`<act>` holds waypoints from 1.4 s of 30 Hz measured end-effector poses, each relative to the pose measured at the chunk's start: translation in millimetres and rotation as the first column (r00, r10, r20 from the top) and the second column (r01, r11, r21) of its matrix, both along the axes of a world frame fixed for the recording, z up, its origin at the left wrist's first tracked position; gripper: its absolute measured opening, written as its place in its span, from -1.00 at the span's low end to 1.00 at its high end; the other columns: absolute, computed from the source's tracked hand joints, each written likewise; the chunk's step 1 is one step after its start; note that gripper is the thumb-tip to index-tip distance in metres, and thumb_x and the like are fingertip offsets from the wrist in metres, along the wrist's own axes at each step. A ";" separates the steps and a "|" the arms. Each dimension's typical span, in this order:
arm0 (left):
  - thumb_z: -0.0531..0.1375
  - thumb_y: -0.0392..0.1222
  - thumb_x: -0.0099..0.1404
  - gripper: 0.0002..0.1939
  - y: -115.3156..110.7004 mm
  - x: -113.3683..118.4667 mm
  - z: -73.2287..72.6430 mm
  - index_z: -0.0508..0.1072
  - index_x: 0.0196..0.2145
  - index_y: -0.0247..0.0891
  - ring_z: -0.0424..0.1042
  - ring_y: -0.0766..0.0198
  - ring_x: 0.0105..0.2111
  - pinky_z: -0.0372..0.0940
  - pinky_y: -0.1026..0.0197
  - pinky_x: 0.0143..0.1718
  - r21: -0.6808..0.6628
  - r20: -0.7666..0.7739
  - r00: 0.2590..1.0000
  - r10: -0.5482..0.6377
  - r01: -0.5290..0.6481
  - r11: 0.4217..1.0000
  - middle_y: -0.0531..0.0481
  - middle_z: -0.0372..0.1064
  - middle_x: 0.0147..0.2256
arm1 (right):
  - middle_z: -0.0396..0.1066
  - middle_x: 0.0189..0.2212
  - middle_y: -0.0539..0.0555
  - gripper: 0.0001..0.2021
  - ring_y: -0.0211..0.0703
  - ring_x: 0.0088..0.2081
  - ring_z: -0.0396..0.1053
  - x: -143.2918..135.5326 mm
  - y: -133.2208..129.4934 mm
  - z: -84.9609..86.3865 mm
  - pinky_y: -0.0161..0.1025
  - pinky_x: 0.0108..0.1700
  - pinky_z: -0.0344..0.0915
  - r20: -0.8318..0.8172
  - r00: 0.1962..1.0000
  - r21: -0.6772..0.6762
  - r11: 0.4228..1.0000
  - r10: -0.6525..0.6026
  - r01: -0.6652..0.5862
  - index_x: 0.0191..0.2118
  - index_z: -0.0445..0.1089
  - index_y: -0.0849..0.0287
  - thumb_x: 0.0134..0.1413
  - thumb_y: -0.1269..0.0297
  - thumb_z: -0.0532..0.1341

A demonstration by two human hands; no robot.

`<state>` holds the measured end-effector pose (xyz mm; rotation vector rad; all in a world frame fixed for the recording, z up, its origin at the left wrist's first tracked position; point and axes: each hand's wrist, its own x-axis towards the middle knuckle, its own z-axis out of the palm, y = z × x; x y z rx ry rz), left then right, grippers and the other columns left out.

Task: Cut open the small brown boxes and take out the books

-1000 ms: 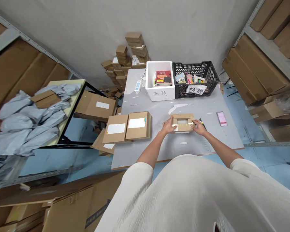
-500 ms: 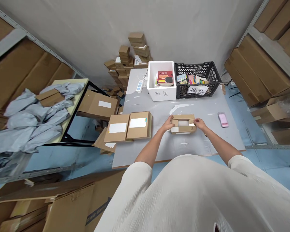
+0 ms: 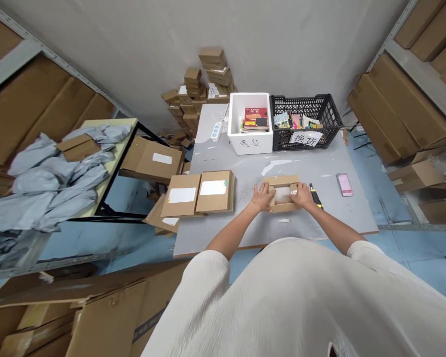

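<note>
A small cardboard box (image 3: 282, 180) lies on the grey table (image 3: 241, 233) with its flaps partly folded in and a pale gap in the middle. On its left end rests my left hand (image 3: 262, 197), fingers spread over the flap. The fingers of my right hand (image 3: 302, 195) are bent over the right end, beside a small white label. Just right of that hand lies a black and yellow cutter (image 3: 315, 195), partly hidden by the forearm.
Two labelled boxes (image 3: 214, 192) sit at the table's left. Behind are a white bin (image 3: 250, 144) with books, a black crate (image 3: 329, 119) and a power strip (image 3: 216, 132). A phone (image 3: 344, 185) lies at right. Grey parcels (image 3: 37, 183) cover a side table.
Both hands have moved from gripping the box's ends to lying over its end flaps. The front flap stands differently, and the cutter has come into view by the right hand.
</note>
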<state>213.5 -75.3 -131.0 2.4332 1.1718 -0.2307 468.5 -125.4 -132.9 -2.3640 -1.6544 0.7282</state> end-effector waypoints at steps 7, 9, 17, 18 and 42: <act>0.65 0.06 -0.06 0.26 -1.5 -6.0 22.4 0.16 0.47 -0.13 0.02 -0.35 0.51 -0.10 -0.33 0.50 0.073 -0.020 1.000 -0.008 0.010 0.997 -0.44 0.02 0.49 | 0.33 0.23 0.33 -0.43 0.26 0.23 0.33 -5.5 -2.3 6.9 0.05 0.21 0.34 -0.004 0.999 -0.008 0.999 -0.036 0.036 0.24 0.26 0.14 0.13 0.17 0.34; 0.63 0.11 0.00 0.23 -4.0 -15.3 27.1 0.15 0.48 -0.15 0.04 -0.32 0.50 -0.08 -0.29 0.50 0.116 0.005 1.000 0.026 -0.026 0.993 -0.44 0.03 0.49 | 0.40 0.21 0.29 -0.44 0.18 0.18 0.40 7.0 -3.0 7.7 0.00 0.19 0.38 -0.138 0.989 0.030 0.998 -0.059 0.064 0.21 0.29 0.13 0.10 0.16 0.32; 0.52 0.13 0.20 0.05 -22.4 -42.7 34.7 0.19 0.50 -0.16 -0.02 -0.31 0.53 -0.19 -0.32 0.53 0.191 0.018 0.993 0.116 -0.117 0.975 -0.42 -0.05 0.55 | 0.65 -0.09 0.16 -0.64 0.00 -0.08 0.55 67.7 -21.1 9.2 -0.13 0.02 0.47 -0.568 0.814 0.114 0.967 -0.124 0.228 -0.09 0.54 0.16 0.01 0.19 0.19; 0.51 0.13 0.21 0.07 -24.3 -42.7 34.9 0.17 0.51 -0.18 0.02 -0.32 0.52 -0.18 -0.31 0.53 0.193 0.018 0.994 0.111 -0.112 0.975 -0.43 -0.02 0.54 | 0.65 -0.13 0.16 -0.65 0.00 -0.10 0.55 71.8 -23.9 8.6 -0.14 -0.01 0.47 -0.567 0.812 0.119 0.961 -0.141 0.250 -0.12 0.56 0.17 -0.01 0.18 0.19; 0.50 0.36 0.06 0.52 14.8 -33.8 17.1 -0.38 0.64 0.02 0.01 -0.45 0.50 0.05 -0.24 0.43 -0.163 0.071 0.997 0.042 -0.030 0.986 -0.16 -0.40 0.64 | 0.51 0.00 0.25 -0.56 0.08 -0.03 0.44 77.4 -26.8 1.1 -0.08 0.04 0.34 0.106 0.991 0.235 0.966 0.080 -0.103 0.17 0.47 0.19 0.17 0.37 0.19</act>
